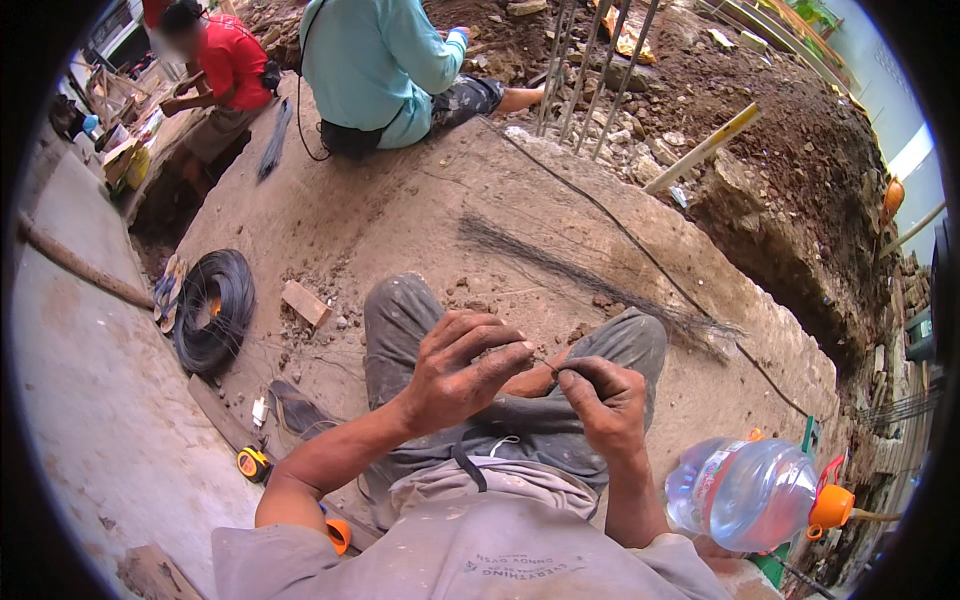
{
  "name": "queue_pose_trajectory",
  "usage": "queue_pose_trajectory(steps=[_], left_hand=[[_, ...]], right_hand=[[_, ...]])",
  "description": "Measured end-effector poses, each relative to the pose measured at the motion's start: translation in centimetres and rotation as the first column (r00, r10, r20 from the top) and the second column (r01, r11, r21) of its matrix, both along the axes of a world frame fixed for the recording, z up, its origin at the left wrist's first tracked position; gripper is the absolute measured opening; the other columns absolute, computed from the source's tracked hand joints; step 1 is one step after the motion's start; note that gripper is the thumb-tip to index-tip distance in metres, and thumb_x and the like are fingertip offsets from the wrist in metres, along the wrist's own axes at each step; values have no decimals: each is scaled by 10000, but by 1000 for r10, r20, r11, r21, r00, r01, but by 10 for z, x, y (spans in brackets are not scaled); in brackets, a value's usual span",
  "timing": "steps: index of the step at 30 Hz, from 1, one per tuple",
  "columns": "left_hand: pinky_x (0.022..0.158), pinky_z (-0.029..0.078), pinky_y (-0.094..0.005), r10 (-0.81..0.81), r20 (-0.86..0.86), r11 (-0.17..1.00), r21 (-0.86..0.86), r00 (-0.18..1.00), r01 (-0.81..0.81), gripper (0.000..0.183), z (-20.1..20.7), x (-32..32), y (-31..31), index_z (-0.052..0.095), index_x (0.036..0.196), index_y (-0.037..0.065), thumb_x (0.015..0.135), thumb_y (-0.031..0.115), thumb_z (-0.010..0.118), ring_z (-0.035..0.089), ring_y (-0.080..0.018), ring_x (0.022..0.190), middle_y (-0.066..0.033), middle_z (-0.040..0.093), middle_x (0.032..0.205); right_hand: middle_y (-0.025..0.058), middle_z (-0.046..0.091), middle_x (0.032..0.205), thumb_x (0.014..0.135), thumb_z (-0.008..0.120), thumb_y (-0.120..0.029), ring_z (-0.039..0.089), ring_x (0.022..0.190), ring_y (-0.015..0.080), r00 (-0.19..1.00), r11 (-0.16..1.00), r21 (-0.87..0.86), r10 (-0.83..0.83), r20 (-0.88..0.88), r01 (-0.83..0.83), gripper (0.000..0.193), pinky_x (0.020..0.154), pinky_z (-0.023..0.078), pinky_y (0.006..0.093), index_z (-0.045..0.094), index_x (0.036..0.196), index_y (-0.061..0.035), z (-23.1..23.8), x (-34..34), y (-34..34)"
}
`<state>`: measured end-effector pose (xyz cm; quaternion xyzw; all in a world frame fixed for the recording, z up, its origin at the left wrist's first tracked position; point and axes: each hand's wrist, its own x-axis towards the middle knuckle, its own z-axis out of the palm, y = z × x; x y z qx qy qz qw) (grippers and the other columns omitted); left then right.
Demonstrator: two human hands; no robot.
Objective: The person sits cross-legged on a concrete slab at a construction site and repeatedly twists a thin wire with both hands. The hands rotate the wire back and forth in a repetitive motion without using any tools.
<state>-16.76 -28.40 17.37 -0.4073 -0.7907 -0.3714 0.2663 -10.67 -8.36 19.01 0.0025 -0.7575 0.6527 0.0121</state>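
Note:
Between my two hands, above my lap, runs a short piece of thin dark wire (545, 363). My left hand (465, 362) has its thumb and fingers closed at the wire's left end. A pinch of thumb and forefinger in my right hand (606, 402) grips the other end. Beyond my knees, a loose bundle of thin dark wires (590, 275) lies across the concrete slab (400, 215). To the left rests a thick coil of black wire (237, 300), beside a small wooden block (306, 302).
A large water bottle (745, 495) with an orange cap lies at right. A tape measure (254, 464) is at left. A black cable (620, 225) crosses the slab. Ahead, a person in teal (375, 70) sits near upright steel rods (600, 80); another wears red (235, 60). A trench borders the right edge.

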Motion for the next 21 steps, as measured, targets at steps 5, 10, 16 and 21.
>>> queue_pose_trajectory(steps=[5,10,16,21], left_hand=[[762,482,-349,17,-25,1000,-1,1000,-17,316,0,-1,1,687,988,98,684,98,773,627,-213,875,-29,672,887],[723,479,-302,-117,667,968,243,736,-66,198,-6,8,12,684,983,56,788,79,709,635,-200,781,-49,677,848],[619,483,-307,-702,678,656,497,-218,-568,148,6,7,19,616,802,-46,848,94,611,556,-179,593,-71,567,659],[626,491,-282,-347,882,848,441,320,-293,176,24,20,19,650,970,-21,845,102,646,596,-159,649,-66,613,737]], right_hand=[[32,643,711,869,606,-39,535,640,53,999,999,-5,-40,-14,40,117,558,433,206,653,900,64,0,3,-1],[60,644,688,842,634,-23,562,602,71,968,980,145,-96,-232,132,85,545,445,226,659,884,47,-9,1,-8],[56,624,651,831,648,-12,553,570,73,917,963,210,-74,-392,168,64,525,436,228,658,873,33,-21,2,-8],[44,621,665,835,646,-22,538,583,71,943,971,162,-116,-311,173,70,531,420,223,658,875,33,-12,2,-1]])
